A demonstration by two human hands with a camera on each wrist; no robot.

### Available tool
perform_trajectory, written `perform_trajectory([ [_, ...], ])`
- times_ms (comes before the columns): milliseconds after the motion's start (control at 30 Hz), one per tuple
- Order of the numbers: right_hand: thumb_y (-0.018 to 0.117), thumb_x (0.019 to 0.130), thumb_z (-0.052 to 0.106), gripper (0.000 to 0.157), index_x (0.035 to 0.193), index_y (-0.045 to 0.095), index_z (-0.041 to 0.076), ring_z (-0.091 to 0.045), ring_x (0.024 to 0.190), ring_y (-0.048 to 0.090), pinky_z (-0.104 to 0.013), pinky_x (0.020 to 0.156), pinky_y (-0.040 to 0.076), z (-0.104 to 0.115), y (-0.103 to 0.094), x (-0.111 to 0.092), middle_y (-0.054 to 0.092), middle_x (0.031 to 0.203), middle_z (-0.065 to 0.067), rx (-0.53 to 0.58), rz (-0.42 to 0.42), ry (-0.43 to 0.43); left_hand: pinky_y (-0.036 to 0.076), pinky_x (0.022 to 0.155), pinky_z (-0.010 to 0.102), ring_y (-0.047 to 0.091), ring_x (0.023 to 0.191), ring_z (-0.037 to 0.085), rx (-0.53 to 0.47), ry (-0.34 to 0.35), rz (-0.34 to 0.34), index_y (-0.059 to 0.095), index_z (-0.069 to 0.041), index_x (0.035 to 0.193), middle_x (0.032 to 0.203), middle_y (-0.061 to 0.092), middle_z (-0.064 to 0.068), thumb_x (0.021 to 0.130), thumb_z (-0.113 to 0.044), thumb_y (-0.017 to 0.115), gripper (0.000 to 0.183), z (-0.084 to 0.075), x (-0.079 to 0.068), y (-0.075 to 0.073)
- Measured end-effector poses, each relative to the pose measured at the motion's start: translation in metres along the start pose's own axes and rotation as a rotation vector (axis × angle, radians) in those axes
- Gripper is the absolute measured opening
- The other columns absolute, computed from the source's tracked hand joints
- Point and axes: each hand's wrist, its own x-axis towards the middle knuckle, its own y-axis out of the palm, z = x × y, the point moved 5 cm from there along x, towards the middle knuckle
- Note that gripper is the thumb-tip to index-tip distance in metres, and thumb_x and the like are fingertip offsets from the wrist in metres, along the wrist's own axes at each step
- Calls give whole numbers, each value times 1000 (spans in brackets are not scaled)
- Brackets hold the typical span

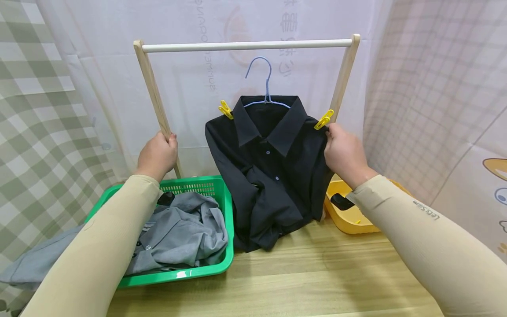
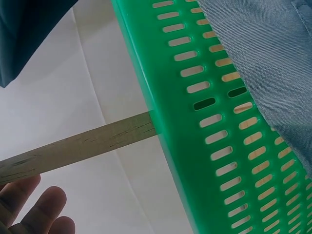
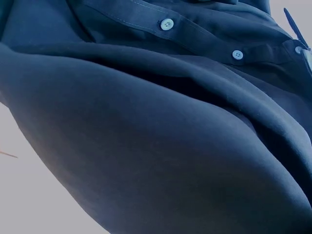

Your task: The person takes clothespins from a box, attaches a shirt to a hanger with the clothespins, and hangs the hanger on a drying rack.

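Observation:
A black collared shirt is on a blue wire hanger, its hook below and in front of the rack's white bar. Yellow clothespins clip both shoulders, one on the left and one on the right. My right hand pinches the shirt at its right shoulder, just below that clothespin. In the right wrist view a dark sleeve fills most of the picture and hides the fingers. With my left hand I grip the rack's left wooden post.
A green basket with a grey shirt stands at the left, one sleeve hanging over its side. Behind my right wrist sits a yellow basket. The rack's right post rises behind the black shirt. Curtains enclose the wooden table.

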Motion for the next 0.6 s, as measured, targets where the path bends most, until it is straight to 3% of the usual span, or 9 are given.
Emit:
perform_trajectory([
  [467,33,100,18,28,102,55,1,-36,68,57,-45,59,43,7,-20,13,59,80,-19,14,-73,-9,36,46,36,47,55,27,-3,10,-7,43,-5,87,73,46,14,94,-57,10,62,3,1,3],
  [600,32,100,19,29,97,55,2,-33,66,55,-41,58,41,4,-21,11,55,76,-16,20,-49,6,36,45,35,47,55,27,-3,11,-8,43,-5,86,73,46,14,94,-57,10,62,3,1,3],
])
